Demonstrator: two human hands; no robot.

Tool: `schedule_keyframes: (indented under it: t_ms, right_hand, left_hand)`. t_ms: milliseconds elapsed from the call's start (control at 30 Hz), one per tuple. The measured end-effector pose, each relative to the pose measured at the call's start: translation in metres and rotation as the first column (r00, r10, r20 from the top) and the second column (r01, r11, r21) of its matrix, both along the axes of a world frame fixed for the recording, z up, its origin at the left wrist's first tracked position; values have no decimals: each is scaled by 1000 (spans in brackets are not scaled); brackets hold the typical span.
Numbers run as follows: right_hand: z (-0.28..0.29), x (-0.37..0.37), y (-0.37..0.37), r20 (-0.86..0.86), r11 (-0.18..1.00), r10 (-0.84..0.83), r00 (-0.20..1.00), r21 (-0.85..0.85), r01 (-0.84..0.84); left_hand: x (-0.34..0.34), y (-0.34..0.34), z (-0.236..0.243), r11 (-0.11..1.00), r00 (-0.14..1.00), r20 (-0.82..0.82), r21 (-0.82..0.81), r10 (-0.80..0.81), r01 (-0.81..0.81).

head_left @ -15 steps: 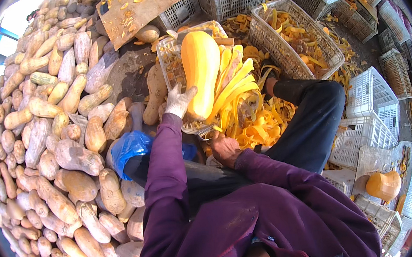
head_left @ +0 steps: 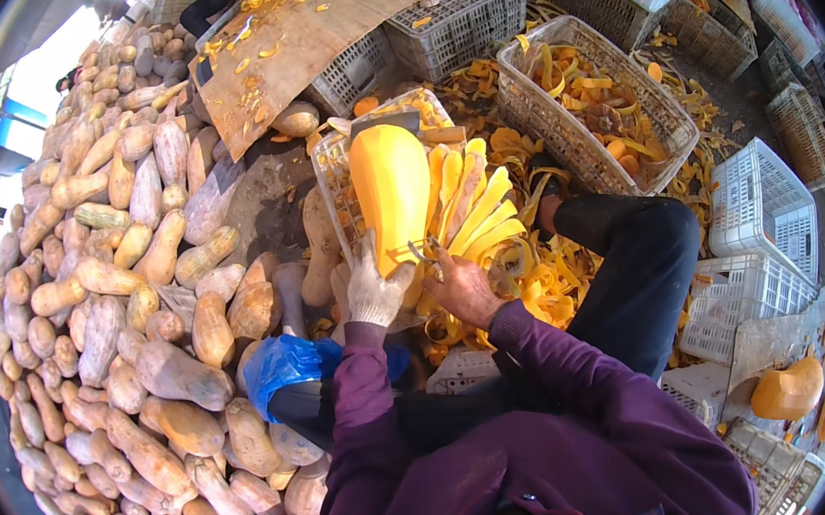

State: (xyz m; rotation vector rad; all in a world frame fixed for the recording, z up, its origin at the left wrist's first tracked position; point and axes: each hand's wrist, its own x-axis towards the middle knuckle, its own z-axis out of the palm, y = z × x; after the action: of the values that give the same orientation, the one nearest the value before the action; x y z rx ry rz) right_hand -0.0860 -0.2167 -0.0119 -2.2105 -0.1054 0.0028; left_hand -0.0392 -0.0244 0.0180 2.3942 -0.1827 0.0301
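Observation:
A peeled, bright yellow-orange squash (head_left: pixel 391 184) leans lengthwise in front of me over a pale plastic crate (head_left: pixel 326 166). My left hand (head_left: pixel 376 289), in a whitish work glove, grips its near end from the left. My bare right hand (head_left: pixel 464 292) is closed around a small peeler (head_left: pixel 418 251), whose metal end is against or close to the squash's lower right side. Most of the peeler is hidden by my fingers. Long peel strips (head_left: pixel 483 212) fan out right of the squash. Behind it lies what looks like a cleaver with a wooden handle (head_left: pixel 444 135).
A big heap of unpeeled squashes (head_left: pixel 158 370) fills the left side. A crate of peelings (head_left: pixel 558 106) stands beyond my right leg, and white crates (head_left: pixel 760 211) are stacked at right. A wooden board (head_left: pixel 328 25) lies across crates at the far side. A cut squash piece (head_left: pixel 788 389) sits lower right.
My right hand has moved up from below the squash to its lower right side, bringing the peeler there. My left hand has shifted down around the squash's near end.

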Motion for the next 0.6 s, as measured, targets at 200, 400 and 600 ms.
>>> schedule_keyframes:
  t_ms: [200,400,600]
  right_hand:
    - [10,101,-70,37,994,-42,998,107,38]
    - [14,213,-99,105,960,195,975,-225,-168]
    - [48,279,-71,67,833,399,914,-443,-332]
  left_hand:
    - [18,46,-42,621,948,-318,-738,26,-264]
    - [24,63,-53,480,917,-398,-808,-16,-342]
    - [20,65,-59,487,917,-398,-801,3,-349]
